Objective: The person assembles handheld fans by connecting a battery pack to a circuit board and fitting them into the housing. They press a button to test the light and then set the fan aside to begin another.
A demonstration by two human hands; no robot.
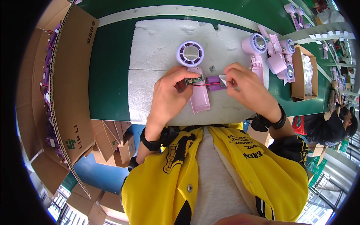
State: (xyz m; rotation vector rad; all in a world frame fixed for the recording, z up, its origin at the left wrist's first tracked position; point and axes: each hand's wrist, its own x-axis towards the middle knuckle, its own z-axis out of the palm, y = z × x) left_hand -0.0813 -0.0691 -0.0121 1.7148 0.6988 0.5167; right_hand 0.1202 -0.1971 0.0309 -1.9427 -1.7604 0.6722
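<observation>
A handheld fan with a lilac ring-shaped head (190,54) and an opened pink handle shell (200,101) lies on a white foam board (150,48). My left hand (169,92) is closed at the handle's left side, thumb and forefinger gripping a small green circuit board (195,80). Red and black wires run from the board to a purple cylindrical battery (213,83) lying across to the right. At the battery's right end my right hand (245,85) is closed, its fingers pinching a small whitish tab (222,80). The fingers partly hide the tab and the battery's end.
More pink fan parts (276,63) lie to the right, with another fan head (258,43) on the foam's edge. Beyond stands a cardboard box (299,78) of white pieces. A tall carton (75,86) with purple batteries flanks the left. Another person (326,125) sits far right.
</observation>
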